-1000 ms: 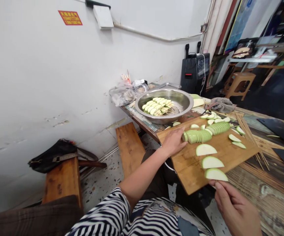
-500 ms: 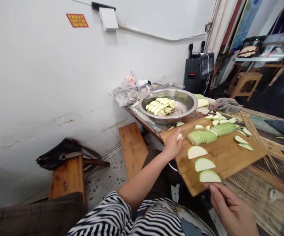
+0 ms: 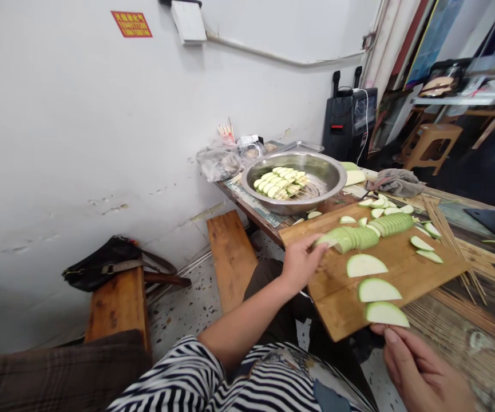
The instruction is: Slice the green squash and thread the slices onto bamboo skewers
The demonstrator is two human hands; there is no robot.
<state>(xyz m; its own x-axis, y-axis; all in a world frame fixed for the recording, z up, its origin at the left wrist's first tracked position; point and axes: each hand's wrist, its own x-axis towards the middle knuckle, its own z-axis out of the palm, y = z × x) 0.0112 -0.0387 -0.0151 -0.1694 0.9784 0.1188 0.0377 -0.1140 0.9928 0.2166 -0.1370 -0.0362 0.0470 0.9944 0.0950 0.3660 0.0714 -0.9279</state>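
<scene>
A wooden cutting board (image 3: 402, 274) lies on the table edge with a row of green squash slices (image 3: 371, 232) on it. My left hand (image 3: 301, 260) is at the board's left end, pinching one thin slice (image 3: 325, 240) from the row's near end. Three larger half-moon slices (image 3: 378, 290) lie in a line toward me, apparently threaded on one skewer. My right hand (image 3: 421, 372) pinches at the near end of that line, below the closest slice (image 3: 387, 314).
A steel bowl (image 3: 328, 171) with finished squash skewers stands behind the board. Loose bamboo skewers (image 3: 448, 243) lie to the right, with a grey cloth (image 3: 395, 183) beyond them. Wooden benches (image 3: 230, 257) and a black bag (image 3: 105, 263) are on the left by the wall.
My left hand drew back from the row, then returned and now holds a slice at its near end. The line of three slices shifted left, then right, with my right hand.
</scene>
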